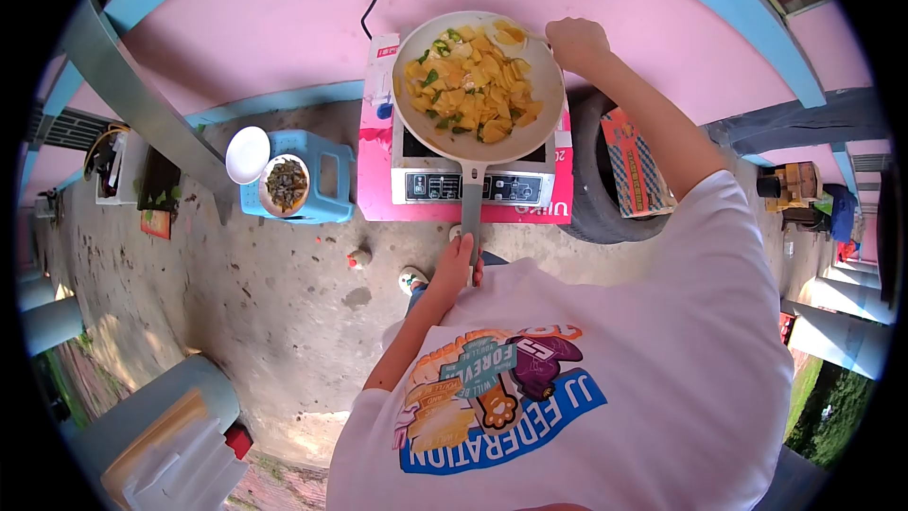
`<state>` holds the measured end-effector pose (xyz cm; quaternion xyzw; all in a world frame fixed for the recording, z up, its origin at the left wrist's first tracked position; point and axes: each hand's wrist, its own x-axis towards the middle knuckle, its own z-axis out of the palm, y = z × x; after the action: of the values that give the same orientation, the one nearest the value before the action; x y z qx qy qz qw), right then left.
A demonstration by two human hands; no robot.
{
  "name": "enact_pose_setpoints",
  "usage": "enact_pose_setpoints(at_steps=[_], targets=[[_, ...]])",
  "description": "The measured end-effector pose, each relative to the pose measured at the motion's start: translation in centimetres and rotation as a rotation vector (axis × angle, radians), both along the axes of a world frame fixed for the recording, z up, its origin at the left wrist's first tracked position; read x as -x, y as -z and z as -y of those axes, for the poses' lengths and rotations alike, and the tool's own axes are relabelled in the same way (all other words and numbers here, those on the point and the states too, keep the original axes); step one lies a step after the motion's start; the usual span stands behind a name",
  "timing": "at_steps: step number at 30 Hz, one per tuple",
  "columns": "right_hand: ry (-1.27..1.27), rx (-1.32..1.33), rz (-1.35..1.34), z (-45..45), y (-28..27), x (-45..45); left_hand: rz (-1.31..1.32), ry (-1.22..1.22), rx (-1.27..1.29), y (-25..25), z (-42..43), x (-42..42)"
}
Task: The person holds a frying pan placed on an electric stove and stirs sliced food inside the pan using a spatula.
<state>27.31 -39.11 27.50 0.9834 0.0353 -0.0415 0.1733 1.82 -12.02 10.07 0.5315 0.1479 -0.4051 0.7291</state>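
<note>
Atop the cooker [445, 187] sits a white pan [551, 85] of yellow slices [480, 80] mixed with green pieces [432, 78]. The left hand [456, 268] grips its gray handle [471, 213]; the right hand [578, 44], closed round a utensil [512, 33] (mostly hidden by the fist), is at the pan's upper-right rim. Left of the cooker, a blue stool [326, 203] holds a bowl [274, 211].

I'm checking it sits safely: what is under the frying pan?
A cooktop, its control panel showing, on a pink box. The pan hides most of the cooktop's top, so I can't see that part.
</note>
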Motion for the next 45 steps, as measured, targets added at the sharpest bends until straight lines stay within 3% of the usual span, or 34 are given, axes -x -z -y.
enact_pose_setpoints(at_steps=[6, 13, 15, 21, 24, 30, 33, 36, 40, 45], targets=[[-0.390, 0.088, -0.140, -2.7, 2.7, -3.0, 0.002, 0.010, -0.024, -0.2, -0.2, 0.1], [-0.601, -0.077, 0.002, -2.6, 3.3, 7.8, -0.013, 0.031, -0.009, -0.4, -0.3, -0.1], [-0.452, -0.088, -0.176, -2.6, 1.7, 10.7, -0.020, 0.044, -0.008, -0.7, -0.5, 0.0], [-0.278, -0.101, -0.255, -0.1, -3.6, 15.2, -0.008, 0.065, 0.008, -1.3, -0.7, -0.2], [-0.139, -0.013, -0.339, -2.9, -5.7, 17.0, -0.003, 0.070, -0.006, -1.1, -0.6, -0.2], [-0.054, -0.171, -0.080, -6.5, 3.3, 14.5, -0.031, 0.063, -0.043, -1.2, -0.4, -0.2], [-0.045, -0.366, -0.006, -4.4, 3.1, 13.4, -0.021, 0.021, -0.026, -0.8, -0.5, -0.2], [-0.002, -0.479, -0.002, -1.1, -0.6, 13.1, -0.040, 0.023, -0.005, -0.9, -0.5, -0.2], [0.077, -0.422, 0.087, 0.1, -1.8, 9.3, -0.028, 0.025, -0.012, -0.9, -0.5, -0.2], [0.068, -0.275, 0.044, -0.8, 4.4, 1.9, -0.021, 0.018, -0.041, -1.7, -0.3, -0.4]])
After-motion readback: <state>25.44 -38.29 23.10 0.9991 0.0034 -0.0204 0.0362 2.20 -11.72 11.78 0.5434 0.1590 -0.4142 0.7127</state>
